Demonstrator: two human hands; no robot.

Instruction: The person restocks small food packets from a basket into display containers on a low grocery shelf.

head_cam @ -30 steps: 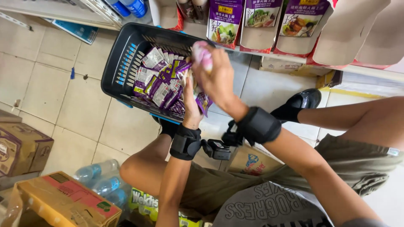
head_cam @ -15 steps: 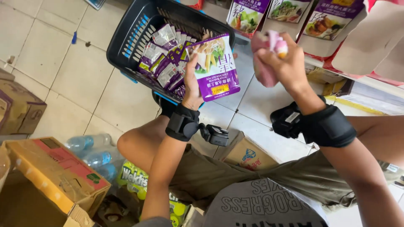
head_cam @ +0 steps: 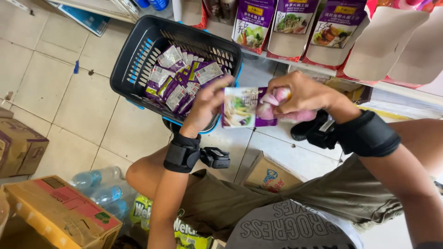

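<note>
My left hand (head_cam: pixel 206 106) holds a purple food sachet (head_cam: pixel 242 107) by its left edge, just in front of a dark plastic shopping basket (head_cam: pixel 134 56). My right hand (head_cam: pixel 300 96) grips a crumpled pink cloth (head_cam: pixel 277 109) and presses it against the right half of that sachet. The basket sits on the tiled floor and holds several more purple sachets (head_cam: pixel 177 78). Both wrists wear black bands with small devices.
A low shelf at the top carries display boxes with purple sachets (head_cam: pixel 295 18). Cardboard boxes (head_cam: pixel 60 214) stand at the lower left, beside plastic water bottles (head_cam: pixel 99 186). A small cardboard box (head_cam: pixel 267 175) lies on the floor by my knee.
My right hand with the pink cloth has come down and left onto the sachet. The left hand has turned the sachet sideways and lowered it slightly.
</note>
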